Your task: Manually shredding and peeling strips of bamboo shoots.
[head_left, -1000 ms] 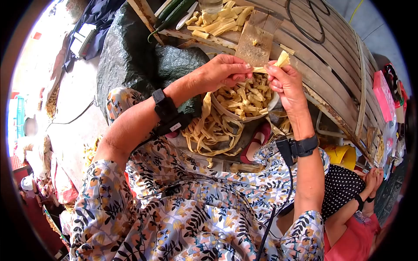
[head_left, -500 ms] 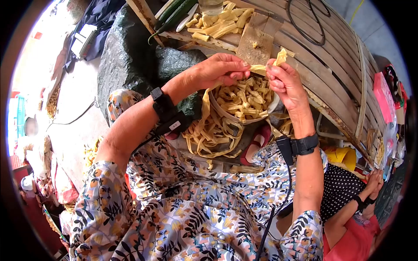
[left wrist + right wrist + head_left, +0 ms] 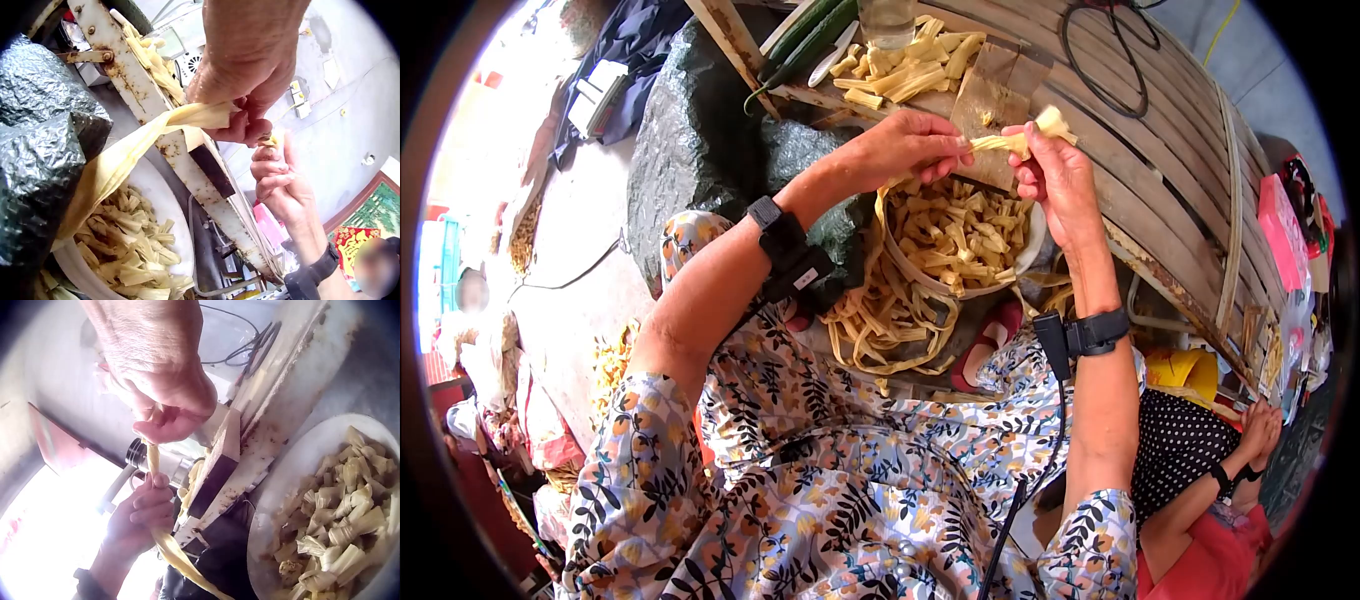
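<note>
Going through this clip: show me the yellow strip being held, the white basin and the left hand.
Yellow strip (image 3: pixel 125 159): left wrist view, on its broad loose length.
White basin (image 3: pixel 267 515): right wrist view, bare inner wall.
Left hand (image 3: pixel 915 147): head view, middle of its back.

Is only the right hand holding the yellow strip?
No, the right wrist view shows the left hand gripping this yellow strip together with the right hand.

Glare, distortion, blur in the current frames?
Head: fisheye bows the slatted table, corners black, left edge blown out. Left wrist: highlights on the dark plastic bag, blurred patch at lower right. Right wrist: lower left washed out white beside the left hand, slight haze.
</note>
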{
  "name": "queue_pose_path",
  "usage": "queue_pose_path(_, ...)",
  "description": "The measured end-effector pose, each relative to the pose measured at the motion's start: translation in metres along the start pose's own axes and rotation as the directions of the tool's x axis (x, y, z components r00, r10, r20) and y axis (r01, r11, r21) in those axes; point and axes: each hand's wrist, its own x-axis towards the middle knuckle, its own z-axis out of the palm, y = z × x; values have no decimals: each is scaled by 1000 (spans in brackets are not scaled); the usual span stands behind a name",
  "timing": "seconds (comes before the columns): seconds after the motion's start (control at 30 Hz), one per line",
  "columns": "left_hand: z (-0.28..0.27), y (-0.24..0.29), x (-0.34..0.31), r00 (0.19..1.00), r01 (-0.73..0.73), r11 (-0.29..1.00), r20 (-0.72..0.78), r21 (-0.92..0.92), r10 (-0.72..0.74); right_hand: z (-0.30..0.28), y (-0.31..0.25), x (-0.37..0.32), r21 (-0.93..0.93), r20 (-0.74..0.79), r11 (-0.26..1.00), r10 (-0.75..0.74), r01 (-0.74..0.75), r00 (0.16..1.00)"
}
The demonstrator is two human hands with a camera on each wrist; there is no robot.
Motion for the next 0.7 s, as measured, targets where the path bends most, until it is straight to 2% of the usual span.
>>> queue_pose_path(0.07,3,3,-2,1000,-13,1000,6,20,13,8,-10,-2,-24,-32,1000,17,-18,999)
queue_pose_path(0.13,1,11,-1,1000,-9,1000,23,19,8,5,-8,5,17,-44,999,-40,40,998)
queue_pose_path(0.37,-23,21,30,954,-258,897,-51,360,295,-4,-9,35,66,-213,983,-156,174,964)
queue_pose_path(0.4,-23,20,37,946,-252,895,-102,368,309,-4,-8,39,48,-244,981,-171,188,955)
queue_pose_path(0.5,-24,17,56,901,-202,815,-223,543,373,-9,-2,53,56,-296,974,-196,221,935)
queue_pose_path(0.53,-23,17,61,866,-244,794,-243,557,437,-10,-2,56,66,-311,972,-196,227,930)
queue_pose_path(0.7,-23,16,74,842,-260,786,-267,560,468,-17,-2,66,92,-337,965,-202,245,920)
